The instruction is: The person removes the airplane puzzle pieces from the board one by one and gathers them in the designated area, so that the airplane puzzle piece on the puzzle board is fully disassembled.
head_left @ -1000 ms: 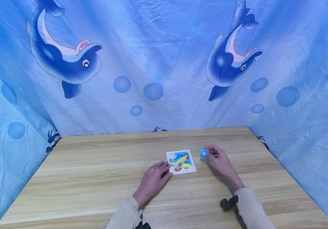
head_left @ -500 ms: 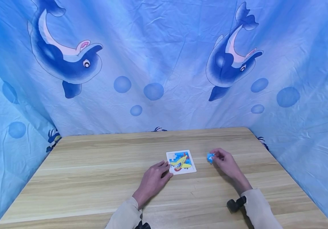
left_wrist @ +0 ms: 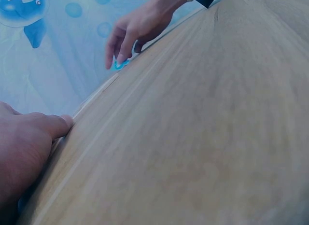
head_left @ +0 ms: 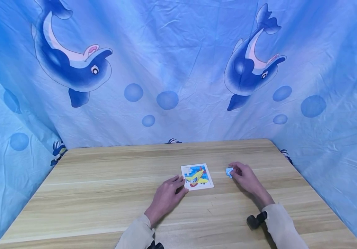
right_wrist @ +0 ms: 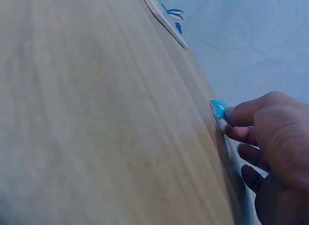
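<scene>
"What's in the head view?"

"An airplane jigsaw puzzle (head_left: 198,175) in a white frame (head_left: 205,186) lies on the wooden counter (head_left: 103,197), with a pale unfilled patch at its upper left. The left hand (head_left: 167,194) rests at its left edge, fingers relaxed and slightly parted. To the puzzle's right, apart from it, the right hand (head_left: 247,179) holds a blue jigsaw piece (head_left: 229,172)."

"The left wrist view?"

"The left hand's thumb is stretched out. Beyond, the right hand's fingers point down, a bit of blue at their tips."

"And the right wrist view?"

"Thumb and forefinger pinch the piece; the other fingers curl loosely. Whether it touches the counter, I can't tell."
</scene>
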### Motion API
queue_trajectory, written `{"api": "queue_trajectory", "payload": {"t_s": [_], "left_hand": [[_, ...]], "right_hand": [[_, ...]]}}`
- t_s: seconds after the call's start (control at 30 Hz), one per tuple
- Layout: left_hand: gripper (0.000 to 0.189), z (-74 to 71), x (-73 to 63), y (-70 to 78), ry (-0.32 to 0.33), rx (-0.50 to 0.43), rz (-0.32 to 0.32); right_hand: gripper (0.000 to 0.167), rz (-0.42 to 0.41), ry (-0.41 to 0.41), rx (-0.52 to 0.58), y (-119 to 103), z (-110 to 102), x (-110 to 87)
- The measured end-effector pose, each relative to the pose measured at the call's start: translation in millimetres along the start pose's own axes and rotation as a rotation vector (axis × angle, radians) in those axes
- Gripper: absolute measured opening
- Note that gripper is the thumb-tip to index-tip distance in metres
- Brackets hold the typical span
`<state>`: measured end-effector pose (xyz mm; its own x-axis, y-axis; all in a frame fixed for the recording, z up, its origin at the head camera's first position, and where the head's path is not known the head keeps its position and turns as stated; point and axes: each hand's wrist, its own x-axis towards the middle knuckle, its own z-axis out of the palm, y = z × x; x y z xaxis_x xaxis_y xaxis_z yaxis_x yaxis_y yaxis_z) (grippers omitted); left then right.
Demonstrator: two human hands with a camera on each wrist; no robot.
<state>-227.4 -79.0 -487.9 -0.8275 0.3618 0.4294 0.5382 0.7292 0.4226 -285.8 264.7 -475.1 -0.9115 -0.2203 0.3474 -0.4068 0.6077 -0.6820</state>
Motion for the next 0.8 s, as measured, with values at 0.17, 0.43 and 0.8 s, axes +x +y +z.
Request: {"api": "queue_trajectory", "payload": {"t_s": [0.17,0.43,0.8], "left_hand": [[0.040,0.7,0.3,-0.9,0.010,-0.002,0.011],[0.040,0.7,0.4,-0.9,0.014,-0.006,0.015],[0.041,0.6,0.4,-1.1,0.011,-0.005,0.007]], "right_hand": [[0.023,-0.034,0.006,-0.089,0.9,1.1,1.8],[0.020,0.003,-0.003,-0.117,-0.3,2.1,1.4],[0.020,0.002,0.002,-0.088,3.0,2.9,0.4]]}}
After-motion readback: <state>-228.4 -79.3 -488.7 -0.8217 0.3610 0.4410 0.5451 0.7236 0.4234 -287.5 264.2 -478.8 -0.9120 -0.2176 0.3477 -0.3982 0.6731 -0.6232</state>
